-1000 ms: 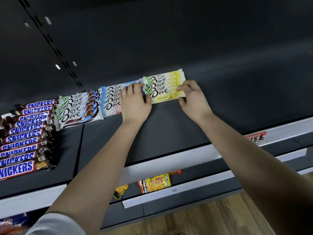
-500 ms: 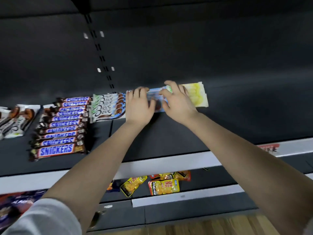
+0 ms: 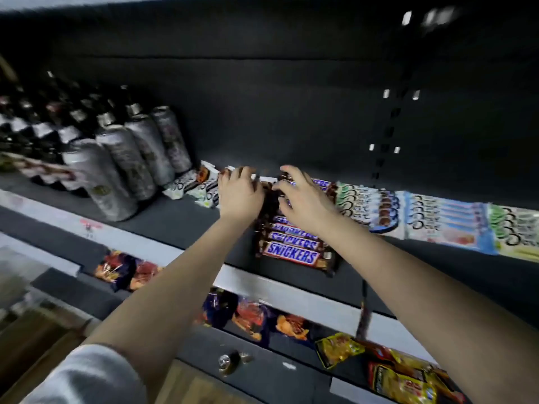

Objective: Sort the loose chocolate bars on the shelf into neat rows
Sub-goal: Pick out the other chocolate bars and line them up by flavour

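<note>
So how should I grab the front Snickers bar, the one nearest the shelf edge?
Probably pinch the front Snickers bar across its narrow width, at its middle, coming from the shelf's open front. It lies flat and long, with its rear side tight against the next bar, while its front edge is free.

Dark grey shelf [image 3: 180, 220] with a pale front strip. At left, standing on it, a cluster of blurred silver cans [image 3: 122, 158]. Just right of them, a few loose Dove bars [image 3: 191, 185] lying askew. Next, a row of Snickers bars [image 3: 291, 246] stacked front to back. Further right, neat rows of Dove bars: brown-and-blue packs [image 3: 367, 208], then light blue packs [image 3: 446, 223], then green-and-yellow packs [image 3: 516, 231] at the edge.
</note>
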Demonstrator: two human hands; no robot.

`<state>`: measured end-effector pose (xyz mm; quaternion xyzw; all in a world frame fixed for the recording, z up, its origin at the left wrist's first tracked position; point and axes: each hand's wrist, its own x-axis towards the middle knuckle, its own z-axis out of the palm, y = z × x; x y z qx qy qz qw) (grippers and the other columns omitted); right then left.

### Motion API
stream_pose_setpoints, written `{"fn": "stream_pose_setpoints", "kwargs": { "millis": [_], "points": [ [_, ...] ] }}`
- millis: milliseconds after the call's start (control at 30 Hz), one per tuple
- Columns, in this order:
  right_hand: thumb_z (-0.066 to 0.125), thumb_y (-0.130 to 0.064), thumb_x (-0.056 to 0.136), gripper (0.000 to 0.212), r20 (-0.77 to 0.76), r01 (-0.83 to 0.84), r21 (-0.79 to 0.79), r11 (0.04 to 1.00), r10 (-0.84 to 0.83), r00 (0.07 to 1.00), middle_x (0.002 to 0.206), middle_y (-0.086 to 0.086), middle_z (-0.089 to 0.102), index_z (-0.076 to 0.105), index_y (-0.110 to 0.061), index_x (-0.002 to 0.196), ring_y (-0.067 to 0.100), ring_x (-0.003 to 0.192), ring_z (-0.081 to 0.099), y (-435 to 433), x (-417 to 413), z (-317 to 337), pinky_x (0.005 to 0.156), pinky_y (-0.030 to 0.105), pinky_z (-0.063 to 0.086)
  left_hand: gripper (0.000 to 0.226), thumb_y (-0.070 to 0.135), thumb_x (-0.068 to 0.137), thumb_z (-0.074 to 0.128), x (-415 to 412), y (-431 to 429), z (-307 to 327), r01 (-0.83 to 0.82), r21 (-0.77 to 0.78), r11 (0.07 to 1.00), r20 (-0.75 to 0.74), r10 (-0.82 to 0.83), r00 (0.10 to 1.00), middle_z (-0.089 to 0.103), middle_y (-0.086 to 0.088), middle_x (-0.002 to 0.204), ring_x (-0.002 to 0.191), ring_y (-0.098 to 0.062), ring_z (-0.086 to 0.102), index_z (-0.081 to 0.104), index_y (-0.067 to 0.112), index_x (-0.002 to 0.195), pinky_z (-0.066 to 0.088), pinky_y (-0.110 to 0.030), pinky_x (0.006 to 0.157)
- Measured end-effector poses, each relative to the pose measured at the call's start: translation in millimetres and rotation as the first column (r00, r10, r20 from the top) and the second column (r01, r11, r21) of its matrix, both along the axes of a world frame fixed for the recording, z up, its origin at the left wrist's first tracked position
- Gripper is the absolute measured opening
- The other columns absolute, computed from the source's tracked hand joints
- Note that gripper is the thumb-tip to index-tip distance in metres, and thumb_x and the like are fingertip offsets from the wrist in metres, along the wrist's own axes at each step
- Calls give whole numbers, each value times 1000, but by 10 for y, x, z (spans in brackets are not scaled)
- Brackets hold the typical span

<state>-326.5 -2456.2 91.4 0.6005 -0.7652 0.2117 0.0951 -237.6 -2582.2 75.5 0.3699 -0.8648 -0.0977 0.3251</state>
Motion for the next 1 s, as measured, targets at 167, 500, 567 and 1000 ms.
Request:
{"fn": "stream_pose_setpoints", "kwargs": {
  "millis": [167, 500, 567, 1000],
  "points": [
    [49, -19, 90, 36, -7, -39, 70, 997, 40, 999, 146, 12, 26, 52, -13, 125, 36, 125, 40, -702, 403, -74, 104, 43, 36, 38, 18, 87, 50, 613, -618, -175, -59, 54, 997, 83, 54, 995, 54, -18, 126, 117, -37, 45, 53, 7, 123, 31, -40, 101],
    [47, -37, 90, 63, 143, 132, 392, 910, -202, 969, 154, 10, 5, 20, -20, 145, 44, 138, 4, -1521, 675, -339, 114, 51, 15, 50, 26, 88, 51, 894, -1341, -294, -42, 80, 996, 181, 27, 983, 40, -12, 144, 133, -31, 32, 44, 9, 134, 23, -37, 111],
    [46, -41, 90, 63, 161, 132, 434, 891, -221, 962, 155, 8, 1, 20, -24, 145, 44, 139, -3, -1560, 648, -354, 114, 51, 11, 53, 33, 89, 50, 807, -1390, -327, -5, 107, 994, 214, -18, 977, 32, -7, 150, 138, -29, 24, 40, 17, 139, 17, -41, 114],
    [41, -48, 84, 52, 196, 87, 432, 898, -188, 962, 154, -2, 21, 35, -39, 135, 33, 142, 4, -1661, 596, -435, 114, 53, 3, 43, 30, 96, 31, 724, -1314, -470, 130, 142, 981, 288, -167, 943, 34, 3, 150, 142, -25, 14, 41, 34, 137, 1, -48, 115]
  ]
}}
